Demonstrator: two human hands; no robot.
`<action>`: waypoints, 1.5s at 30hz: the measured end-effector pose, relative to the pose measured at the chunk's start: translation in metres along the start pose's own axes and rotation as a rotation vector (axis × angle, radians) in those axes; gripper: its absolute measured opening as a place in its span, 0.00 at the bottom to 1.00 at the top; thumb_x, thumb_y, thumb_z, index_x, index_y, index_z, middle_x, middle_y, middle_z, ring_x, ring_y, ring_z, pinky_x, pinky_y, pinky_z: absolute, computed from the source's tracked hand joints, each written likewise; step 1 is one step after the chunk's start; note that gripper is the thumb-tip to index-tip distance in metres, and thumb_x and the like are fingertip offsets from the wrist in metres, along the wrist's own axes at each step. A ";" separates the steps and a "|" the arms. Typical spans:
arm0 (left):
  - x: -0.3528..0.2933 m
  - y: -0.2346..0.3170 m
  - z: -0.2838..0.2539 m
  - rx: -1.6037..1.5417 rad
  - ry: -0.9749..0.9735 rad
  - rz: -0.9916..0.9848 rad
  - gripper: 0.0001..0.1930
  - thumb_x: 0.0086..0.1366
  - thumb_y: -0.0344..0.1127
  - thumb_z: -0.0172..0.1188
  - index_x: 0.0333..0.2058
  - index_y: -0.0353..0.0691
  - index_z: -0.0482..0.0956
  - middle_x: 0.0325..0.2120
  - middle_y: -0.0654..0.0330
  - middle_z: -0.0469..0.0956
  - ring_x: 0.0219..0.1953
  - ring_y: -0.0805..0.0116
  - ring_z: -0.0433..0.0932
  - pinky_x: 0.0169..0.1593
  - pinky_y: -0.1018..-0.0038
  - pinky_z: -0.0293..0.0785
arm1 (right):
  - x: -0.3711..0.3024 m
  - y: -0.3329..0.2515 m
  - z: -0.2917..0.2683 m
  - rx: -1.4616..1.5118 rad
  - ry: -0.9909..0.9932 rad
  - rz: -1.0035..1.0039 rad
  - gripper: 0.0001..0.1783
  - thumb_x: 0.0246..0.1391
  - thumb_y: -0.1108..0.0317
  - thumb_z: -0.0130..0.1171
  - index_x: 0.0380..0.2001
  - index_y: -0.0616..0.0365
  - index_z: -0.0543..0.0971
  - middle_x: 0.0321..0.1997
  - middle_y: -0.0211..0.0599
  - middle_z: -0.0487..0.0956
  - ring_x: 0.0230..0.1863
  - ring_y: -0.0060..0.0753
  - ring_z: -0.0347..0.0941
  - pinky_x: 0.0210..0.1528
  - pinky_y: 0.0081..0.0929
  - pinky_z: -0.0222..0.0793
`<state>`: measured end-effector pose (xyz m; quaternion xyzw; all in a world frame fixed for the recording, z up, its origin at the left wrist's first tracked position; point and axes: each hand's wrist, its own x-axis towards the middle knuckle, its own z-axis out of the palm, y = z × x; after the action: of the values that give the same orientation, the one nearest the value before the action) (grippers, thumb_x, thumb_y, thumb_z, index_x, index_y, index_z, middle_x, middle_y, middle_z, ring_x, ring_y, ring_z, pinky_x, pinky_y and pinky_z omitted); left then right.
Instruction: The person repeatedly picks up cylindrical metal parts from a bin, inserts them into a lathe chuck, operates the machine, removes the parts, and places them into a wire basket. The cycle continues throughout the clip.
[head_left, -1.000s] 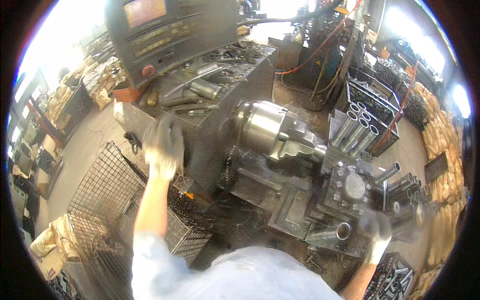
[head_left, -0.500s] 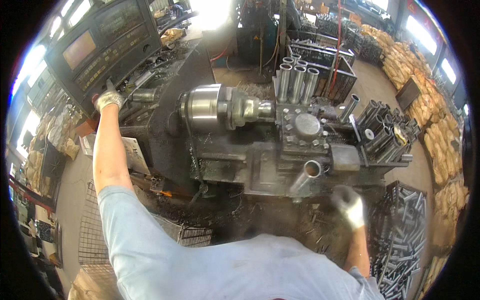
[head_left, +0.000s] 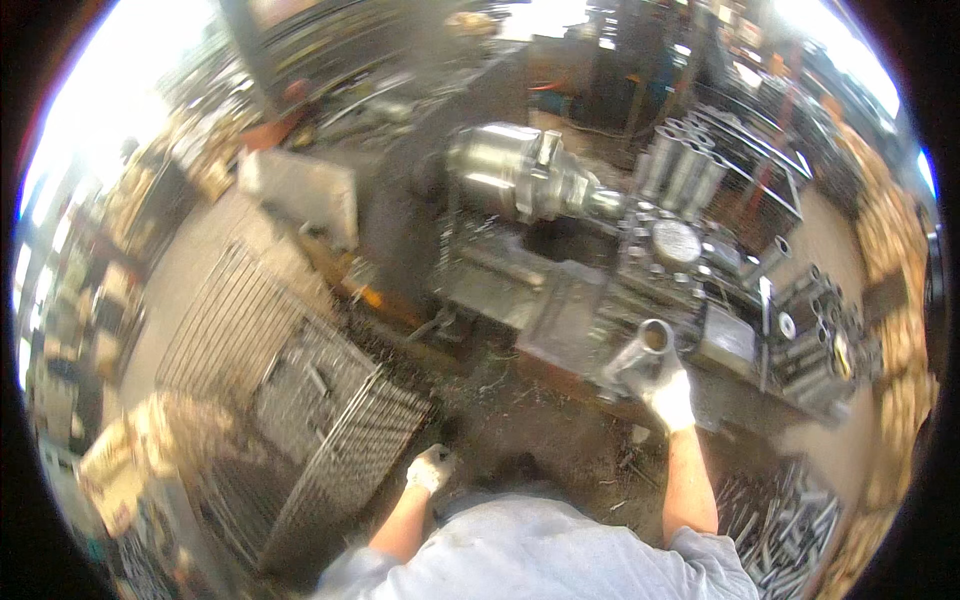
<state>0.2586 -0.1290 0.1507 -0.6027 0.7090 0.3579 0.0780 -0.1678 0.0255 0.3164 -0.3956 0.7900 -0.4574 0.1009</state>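
My right hand (head_left: 667,392), in a pale work glove, closes on a short metal tube (head_left: 632,360) that stands tilted at the front of the lathe bed, its round mouth facing up. Low in front of my body is my left hand (head_left: 431,468), also gloved, beside a wire basket; blur hides what its fingers do. Across the machine lies the shiny chuck (head_left: 498,160), with a narrower nose pointing toward the square tool post (head_left: 675,243). Several upright metal tubes (head_left: 683,170) stand behind the tool post.
A wire mesh basket (head_left: 335,450) stands at my left, close to my left hand. More tubes (head_left: 815,340) are stacked at the lathe's right end. A bin of small metal pieces (head_left: 790,525) sits at lower right. A pale metal panel (head_left: 300,190) juts out at the lathe's left.
My left hand has left the control panel and come down near my body. My right hand has moved up onto the metal tube. The view has swung to the left and down.
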 end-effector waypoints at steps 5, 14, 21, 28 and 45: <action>-0.094 -0.189 0.054 -0.290 0.083 -0.562 0.29 0.66 0.56 0.60 0.58 0.42 0.84 0.56 0.45 0.84 0.61 0.48 0.82 0.64 0.59 0.76 | -0.014 -0.032 0.065 -0.058 -0.148 0.056 0.15 0.54 0.61 0.76 0.35 0.64 0.87 0.31 0.43 0.89 0.30 0.32 0.85 0.36 0.34 0.79; -0.363 -0.384 0.228 -0.995 0.450 -1.215 0.26 0.66 0.52 0.60 0.54 0.41 0.87 0.57 0.47 0.84 0.62 0.48 0.81 0.66 0.59 0.76 | -0.238 -0.194 0.309 -0.134 -1.299 -0.619 0.25 0.48 0.46 0.79 0.36 0.57 0.88 0.36 0.49 0.89 0.39 0.45 0.89 0.43 0.38 0.81; -0.486 -0.335 0.421 -1.114 0.619 -1.703 0.26 0.73 0.49 0.53 0.58 0.36 0.83 0.58 0.40 0.82 0.62 0.44 0.80 0.65 0.54 0.76 | -0.423 -0.335 0.377 -0.026 -1.819 -1.273 0.27 0.50 0.46 0.77 0.46 0.52 0.86 0.43 0.47 0.89 0.45 0.49 0.88 0.48 0.40 0.83; -0.462 -0.163 0.505 -1.177 0.493 -2.089 0.27 0.79 0.49 0.46 0.62 0.34 0.79 0.59 0.40 0.81 0.60 0.46 0.82 0.62 0.54 0.78 | -0.552 -0.422 0.412 0.313 -2.102 -1.499 0.31 0.45 0.51 0.80 0.51 0.53 0.84 0.46 0.48 0.88 0.48 0.49 0.87 0.51 0.39 0.83; -0.629 -0.145 0.300 -0.764 1.738 -3.004 0.28 0.82 0.44 0.48 0.72 0.33 0.68 0.69 0.45 0.73 0.67 0.51 0.76 0.70 0.62 0.69 | -0.715 -0.561 0.504 0.242 -2.300 -2.275 0.31 0.52 0.45 0.73 0.54 0.54 0.83 0.45 0.51 0.88 0.42 0.55 0.87 0.44 0.48 0.84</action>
<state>0.4585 0.5512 0.2118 0.6512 0.6816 0.2770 0.1861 0.8704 0.0639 0.3390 0.8494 0.4229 -0.1738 -0.2634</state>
